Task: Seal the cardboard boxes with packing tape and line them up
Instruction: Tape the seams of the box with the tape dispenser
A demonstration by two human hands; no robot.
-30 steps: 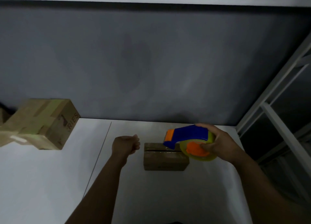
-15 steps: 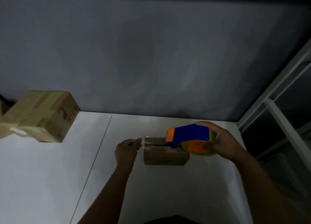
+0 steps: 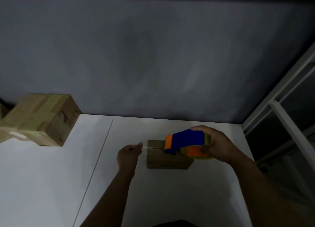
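**A:** What had changed since a second before?

**B:** Your left hand [image 3: 129, 154] had been a bare fist just left of the small cardboard box [image 3: 167, 161]. Now it pinched the end of a clear tape strip [image 3: 144, 147], with the other fingers curled. You already had that pinch half a second before, and little had shifted since.

**A:** And my right hand?

**B:** Your right hand [image 3: 219, 147] was wrapped round the blue-and-orange tape dispenser [image 3: 185, 139], whose mouth sat over the box's top by the flap seam. The strip ran leftward from it, past the box's left edge.

**A:** And the box?

**B:** It was brown and sat on the white tabletop [image 3: 51, 175], flaps closed with a dark seam between them. I couldn't tell whether the tape touched it. Larger taped boxes [image 3: 44, 119] stood well to its left.
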